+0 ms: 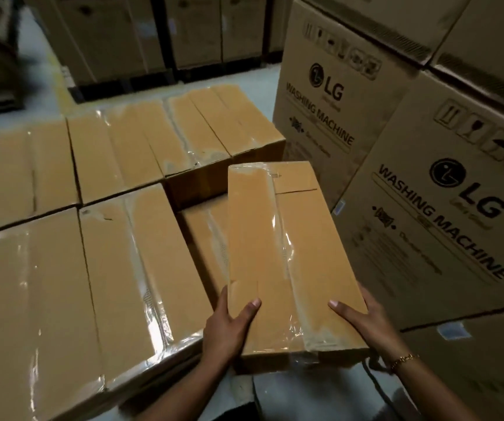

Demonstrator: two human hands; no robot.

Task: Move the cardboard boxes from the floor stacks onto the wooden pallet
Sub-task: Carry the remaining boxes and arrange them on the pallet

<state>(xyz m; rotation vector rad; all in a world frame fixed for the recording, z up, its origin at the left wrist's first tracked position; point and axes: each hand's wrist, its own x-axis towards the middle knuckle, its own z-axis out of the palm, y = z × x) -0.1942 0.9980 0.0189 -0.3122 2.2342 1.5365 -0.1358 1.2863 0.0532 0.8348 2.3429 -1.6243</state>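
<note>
Between the hands (229, 325) (364, 322), one cardboard box (287, 253)

The held box (308, 256) is made of matt brown cardboard and is sealed with glossy clear tape (281, 238). The boxes (47, 284) left of it are banded with the same shiny, wrinkled tape. The cartons (420, 287) right of it are printed black on duller matt cardboard.

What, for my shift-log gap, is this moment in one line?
box: held, over gap among taped boxes | left hand: grips near end | right hand: grips near end | right: LG cartons
</note>
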